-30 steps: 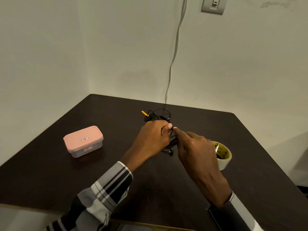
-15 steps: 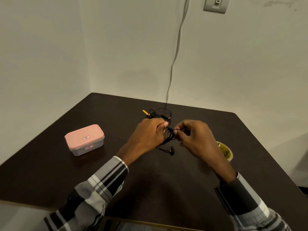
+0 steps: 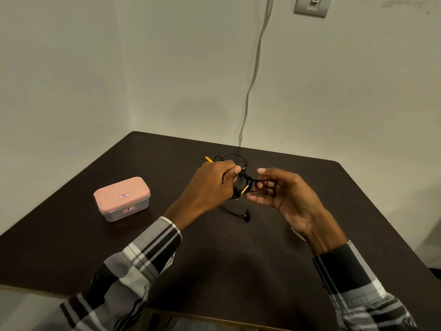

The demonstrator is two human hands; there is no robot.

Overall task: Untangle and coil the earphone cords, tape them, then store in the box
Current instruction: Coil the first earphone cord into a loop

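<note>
A tangle of black earphone cords (image 3: 241, 177) hangs between my two hands above the middle of the dark table (image 3: 238, 259). My left hand (image 3: 212, 187) grips the bundle, thumb and fingers curled round it. My right hand (image 3: 284, 194), palm turned up, has its fingers hooked through a loop of cord. A gold plug shows between the hands. One earbud (image 3: 247, 215) trails on the table below, and a yellow-tipped end (image 3: 209, 159) pokes out behind my left hand. The pink-lidded box (image 3: 122, 198) stands shut at the left.
A sliver of the white tape roll (image 3: 298, 234) peeks out under my right wrist. A grey cable (image 3: 253, 77) runs down the wall behind the table. The table's far and right edges meet the walls closely.
My right hand turned palm up and moved right, drawing a loop of cord away from the bundle; it now covers most of the tape roll. The left hand kept its grip.
</note>
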